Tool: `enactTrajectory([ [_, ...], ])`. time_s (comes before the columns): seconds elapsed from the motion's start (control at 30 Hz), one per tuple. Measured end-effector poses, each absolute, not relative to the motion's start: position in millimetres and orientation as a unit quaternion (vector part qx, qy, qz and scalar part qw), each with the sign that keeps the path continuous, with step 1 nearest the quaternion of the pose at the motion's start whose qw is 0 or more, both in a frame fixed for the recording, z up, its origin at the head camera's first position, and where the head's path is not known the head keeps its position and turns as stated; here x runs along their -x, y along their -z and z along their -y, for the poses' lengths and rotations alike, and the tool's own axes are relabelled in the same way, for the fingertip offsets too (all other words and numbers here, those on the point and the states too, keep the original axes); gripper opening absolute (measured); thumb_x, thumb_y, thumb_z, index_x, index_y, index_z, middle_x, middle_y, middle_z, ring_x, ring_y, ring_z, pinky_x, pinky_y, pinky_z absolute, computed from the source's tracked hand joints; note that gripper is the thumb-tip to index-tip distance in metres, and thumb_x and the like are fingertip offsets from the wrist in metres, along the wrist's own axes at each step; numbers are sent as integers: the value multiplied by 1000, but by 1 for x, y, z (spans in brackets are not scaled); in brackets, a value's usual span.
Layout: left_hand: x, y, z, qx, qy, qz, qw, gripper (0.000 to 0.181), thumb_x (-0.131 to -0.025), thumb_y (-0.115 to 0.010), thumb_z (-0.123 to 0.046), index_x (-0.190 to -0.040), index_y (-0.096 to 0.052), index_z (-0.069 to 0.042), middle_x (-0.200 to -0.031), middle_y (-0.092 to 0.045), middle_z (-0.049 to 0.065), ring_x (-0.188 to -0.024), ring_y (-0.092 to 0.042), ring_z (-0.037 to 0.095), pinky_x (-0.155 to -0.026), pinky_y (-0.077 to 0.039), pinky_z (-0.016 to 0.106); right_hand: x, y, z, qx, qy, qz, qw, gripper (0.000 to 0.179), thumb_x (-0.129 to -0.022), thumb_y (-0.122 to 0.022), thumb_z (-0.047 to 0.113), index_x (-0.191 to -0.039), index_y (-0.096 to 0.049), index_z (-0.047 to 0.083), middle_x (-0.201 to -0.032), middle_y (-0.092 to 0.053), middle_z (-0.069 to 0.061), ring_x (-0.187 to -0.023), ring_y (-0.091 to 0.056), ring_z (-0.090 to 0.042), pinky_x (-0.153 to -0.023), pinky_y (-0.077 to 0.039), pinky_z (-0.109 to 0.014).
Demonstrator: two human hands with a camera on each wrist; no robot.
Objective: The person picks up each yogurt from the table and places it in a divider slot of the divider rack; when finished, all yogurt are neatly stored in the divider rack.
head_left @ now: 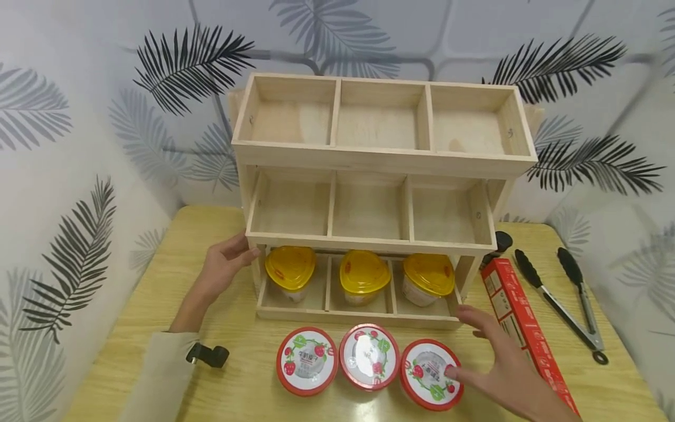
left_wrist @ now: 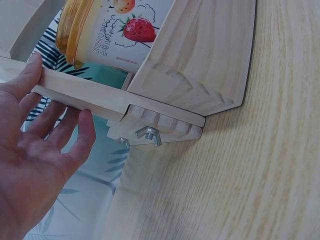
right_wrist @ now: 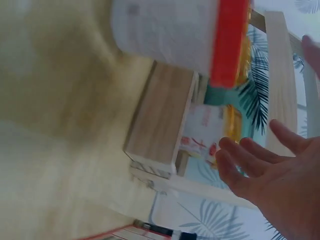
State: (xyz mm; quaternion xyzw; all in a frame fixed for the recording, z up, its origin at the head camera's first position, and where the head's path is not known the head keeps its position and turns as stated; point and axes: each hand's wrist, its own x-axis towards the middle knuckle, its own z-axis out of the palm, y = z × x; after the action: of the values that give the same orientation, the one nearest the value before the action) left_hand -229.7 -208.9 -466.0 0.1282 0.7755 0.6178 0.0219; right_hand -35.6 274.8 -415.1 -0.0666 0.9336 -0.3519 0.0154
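My left hand holds the left upright of a three-tier wooden rack, with the thumb on one face and the fingers round the other. Over the table at the right, my right hand is spread with nothing in it, thumb by the rightmost red-rimmed tub. A middle red-rimmed tub and a left one stand in the same row, strawberries printed on their lids. Three yellow-lidded cups sit tilted in the rack's bottom tier, one per compartment.
Right of the rack lie a long red box and black-tipped tongs. A small black object is behind the box. Leaf-patterned wall covering stands behind the wooden table. The rack's upper two tiers hold dividers.
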Motion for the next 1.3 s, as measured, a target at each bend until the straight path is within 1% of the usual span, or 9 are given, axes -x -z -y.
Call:
enactTrajectory([
  [0.13, 229, 466, 206, -131, -619, -774, 27, 60, -98, -68, -22, -152, -44, -13, -144, -54, 18, -115, -62, 8, -89, -56, 25, 17, 433, -266, 80, 371, -924, 42, 100, -70, -89, 49, -147, -37, 16, -154, -33, -11, -130, -44, -39, -95, -50, -57],
  [0.33, 229, 467, 210, -128, -617, -776, 23, 59, -98, -67, -22, -152, -43, -16, -145, -53, 17, -117, -61, 9, -89, -55, 24, 4, 448, -255, 93, 412, -905, 51, 87, -71, -91, 38, -142, -44, 23, -159, -20, -14, -134, -36, -50, -93, -46, -69],
  [0.47, 228, 467, 212, -126, -612, -780, 19, 59, -98, -67, -23, -152, -44, -17, -145, -53, 16, -117, -61, 9, -89, -55, 24, 1, 456, -251, 115, 391, -913, 14, 82, -70, -92, 34, -138, -49, 19, -155, -30, -15, -130, -43, -46, -91, -51, -64],
  [0.6, 228, 466, 211, -130, -611, -781, 20, 59, -99, -66, -22, -152, -43, -15, -146, -52, 17, -122, -59, 16, -89, -55, 23, -1, 460, -249, 129, 363, -923, -25, 79, -67, -94, 35, -133, -54, 16, -148, -40, -15, -124, -49, -44, -87, -53, -60],
  [0.73, 227, 466, 209, -135, -612, -779, 21, 59, -99, -65, -22, -153, -42, -15, -148, -50, 16, -129, -54, 29, -90, -54, 23, -1, 465, -248, 106, 368, -924, 11, 77, -69, -92, 38, -133, -56, 18, -149, -38, -16, -126, -47, -47, -89, -53, -59],
  [0.83, 228, 465, 209, -136, -612, -779, 23, 60, -99, -65, -22, -153, -41, -16, -149, -49, 15, -131, -52, 34, -90, -54, 23, 0, 471, -250, 93, 357, -929, 29, 76, -68, -93, 35, -132, -56, 18, -148, -36, -16, -125, -47, -46, -89, -53, -58],
  [1.07, 228, 465, 208, -135, -611, -780, 27, 61, -99, -66, -23, -154, -41, -17, -149, -49, 15, -131, -52, 36, -91, -54, 22, 0, 469, -254, 98, 330, -939, 2, 75, -65, -96, 24, -130, -59, 17, -145, -37, -17, -120, -49, -43, -86, -55, -56],
  [1.17, 228, 466, 209, -133, -611, -780, 28, 60, -99, -66, -23, -154, -41, -17, -149, -49, 15, -131, -52, 35, -91, -54, 23, 0, 457, -257, 82, 325, -942, 3, 74, -67, -94, 24, -132, -58, 20, -146, -36, -17, -120, -49, -41, -86, -57, -50],
  [1.3, 229, 467, 209, -131, -612, -780, 27, 60, -99, -66, -23, -153, -42, -16, -148, -50, 15, -130, -53, 35, -91, -54, 23, 2, 434, -265, 72, 299, -951, -18, 78, -65, -95, 20, -132, -56, 22, -147, -35, -15, -118, -49, -36, -83, -58, -31],
])
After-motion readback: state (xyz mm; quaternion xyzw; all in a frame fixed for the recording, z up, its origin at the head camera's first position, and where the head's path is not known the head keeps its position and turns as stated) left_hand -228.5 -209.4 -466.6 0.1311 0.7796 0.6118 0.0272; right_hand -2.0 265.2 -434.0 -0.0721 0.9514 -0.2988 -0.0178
